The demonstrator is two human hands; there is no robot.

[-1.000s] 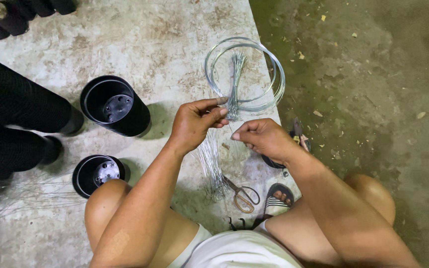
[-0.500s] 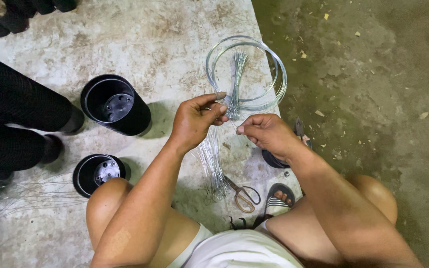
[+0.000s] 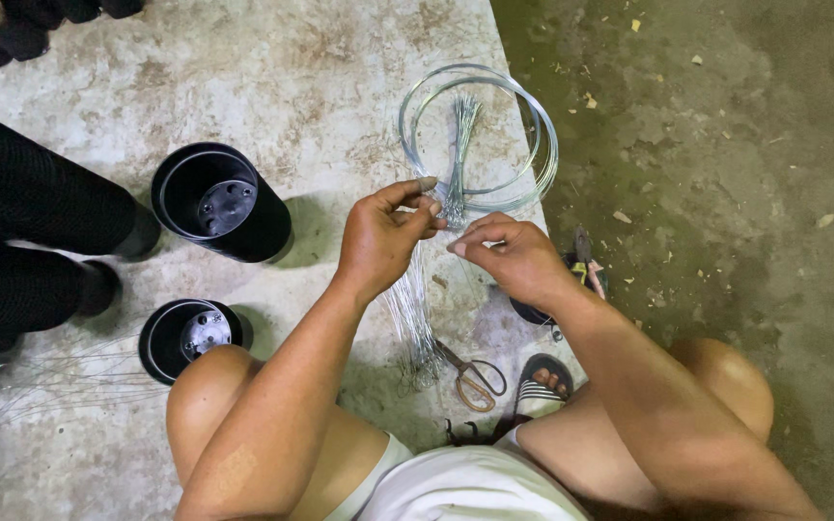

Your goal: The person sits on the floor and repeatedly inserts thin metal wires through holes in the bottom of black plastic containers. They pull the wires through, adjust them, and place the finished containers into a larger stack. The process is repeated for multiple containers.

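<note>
I squat over a concrete floor. My left hand point(image 3: 383, 236) pinches a thin piece of wire between thumb and fingers, and my right hand point(image 3: 509, 256) pinches its other end right beside it. Just beyond the hands lies a coil of silver wire point(image 3: 533, 125) with a bundle of cut wires point(image 3: 460, 154) across it. Below my left hand, a sheaf of cut wire lengths point(image 3: 412, 318) lies on the floor.
Two black plastic pots stand at left, a larger one point(image 3: 219, 203) and a smaller one point(image 3: 190, 338). Stacked black pots point(image 3: 31, 203) lie along the left edge. Rusty scissors point(image 3: 470, 371) lie near my knees, pliers point(image 3: 586, 260) by my right wrist, and a sandalled foot point(image 3: 542, 381) below.
Both hands have shifted slightly and come closer together at the wire; the fingertips now nearly touch.
</note>
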